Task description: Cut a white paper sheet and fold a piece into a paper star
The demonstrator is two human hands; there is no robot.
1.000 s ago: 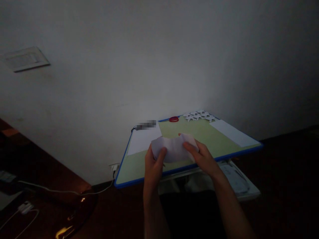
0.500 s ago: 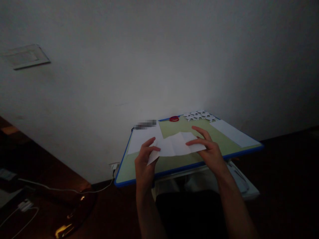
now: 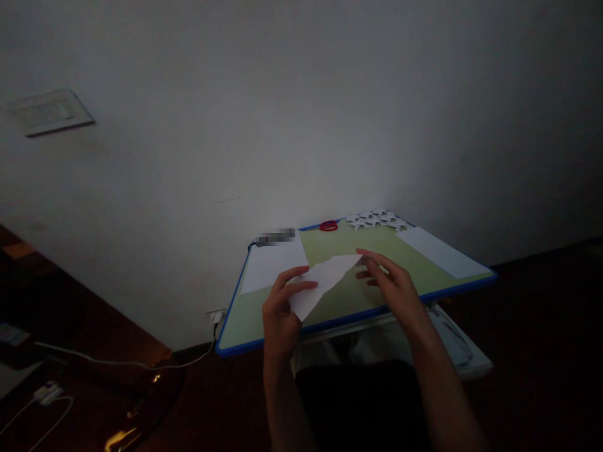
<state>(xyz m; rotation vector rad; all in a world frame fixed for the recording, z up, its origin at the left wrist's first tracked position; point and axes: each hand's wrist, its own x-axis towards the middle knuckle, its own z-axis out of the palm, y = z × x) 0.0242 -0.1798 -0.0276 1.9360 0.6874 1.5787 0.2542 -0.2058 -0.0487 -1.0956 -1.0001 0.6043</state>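
Note:
A creased sheet of white paper (image 3: pixel 323 279) hangs between my two hands, a little above the green table top (image 3: pixel 348 301). My left hand (image 3: pixel 285 307) grips its lower left end, fingers on the upper face and the thumb mostly hidden. At the far right corner, my right hand (image 3: pixel 389 279) pinches the paper between thumb and index finger, its other fingers curled below. From this angle the sheet looks like a narrow, slanting shape.
Red-handled scissors (image 3: pixel 328 226) lie at the table's back edge. Beside them are several folded white paper pieces (image 3: pixel 377 218). White sheets lie on the left (image 3: pixel 273 267) and right (image 3: pixel 443 251). A white cable (image 3: pixel 117 360) runs to a wall socket (image 3: pixel 216 316).
The paper has gone from spread wide to a narrower, tilted shape. My right hand has shifted its hold to the far corner, and my left hand has moved slightly right.

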